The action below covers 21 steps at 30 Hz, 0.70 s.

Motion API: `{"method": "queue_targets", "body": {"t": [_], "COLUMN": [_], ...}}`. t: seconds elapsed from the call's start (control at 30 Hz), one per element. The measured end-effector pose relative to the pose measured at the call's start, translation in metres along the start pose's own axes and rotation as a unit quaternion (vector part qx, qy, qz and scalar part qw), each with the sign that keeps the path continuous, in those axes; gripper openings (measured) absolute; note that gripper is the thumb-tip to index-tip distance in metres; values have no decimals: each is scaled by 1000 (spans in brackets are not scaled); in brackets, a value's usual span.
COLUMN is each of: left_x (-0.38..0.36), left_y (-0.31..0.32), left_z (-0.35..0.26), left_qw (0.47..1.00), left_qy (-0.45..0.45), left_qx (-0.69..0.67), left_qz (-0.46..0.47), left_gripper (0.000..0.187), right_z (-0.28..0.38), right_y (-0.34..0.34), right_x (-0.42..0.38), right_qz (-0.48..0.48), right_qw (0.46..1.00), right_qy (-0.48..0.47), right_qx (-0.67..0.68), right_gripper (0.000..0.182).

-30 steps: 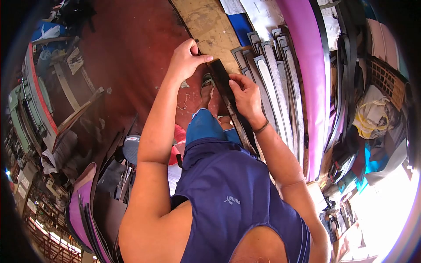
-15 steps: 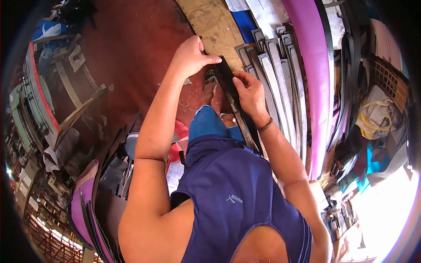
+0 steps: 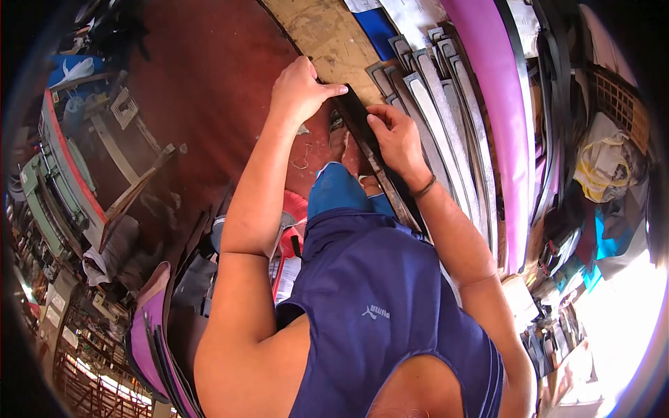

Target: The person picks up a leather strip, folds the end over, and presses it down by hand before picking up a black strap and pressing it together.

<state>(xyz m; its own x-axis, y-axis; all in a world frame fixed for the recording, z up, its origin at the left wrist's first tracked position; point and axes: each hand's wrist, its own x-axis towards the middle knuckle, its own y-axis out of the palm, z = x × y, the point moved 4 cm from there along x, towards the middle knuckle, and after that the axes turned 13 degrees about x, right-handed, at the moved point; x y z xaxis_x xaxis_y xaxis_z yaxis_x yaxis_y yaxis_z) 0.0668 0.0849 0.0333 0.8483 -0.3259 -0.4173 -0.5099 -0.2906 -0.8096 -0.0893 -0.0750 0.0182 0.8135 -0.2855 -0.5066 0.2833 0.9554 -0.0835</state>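
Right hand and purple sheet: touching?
Apart: the head view shows grey strips lying between the right hand and the purple sheet.

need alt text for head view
A person's left hand has its thumb at the far end of a dark strip along a wooden bench; the right hand is at the strip's side. Grey strips and a purple sheet lie alongside.
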Motion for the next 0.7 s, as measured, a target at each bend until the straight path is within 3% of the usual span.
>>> {"method": "queue_targets", "body": {"t": [0.2, 0.7], "left_x": [3, 3], "left_y": [6, 14], "left_z": [4, 12], "left_qw": [1000, 999], "left_qy": [-10, 32], "left_qx": [-13, 22], "left_qz": [10, -35], "left_gripper": [60, 66], "right_z": [-7, 14], "right_y": [1, 3], "right_x": [3, 2], "right_qz": [-9, -78], "right_qw": [999, 995], "right_qy": [-15, -32], "right_qx": [41, -61], "right_gripper": [22, 23]}}
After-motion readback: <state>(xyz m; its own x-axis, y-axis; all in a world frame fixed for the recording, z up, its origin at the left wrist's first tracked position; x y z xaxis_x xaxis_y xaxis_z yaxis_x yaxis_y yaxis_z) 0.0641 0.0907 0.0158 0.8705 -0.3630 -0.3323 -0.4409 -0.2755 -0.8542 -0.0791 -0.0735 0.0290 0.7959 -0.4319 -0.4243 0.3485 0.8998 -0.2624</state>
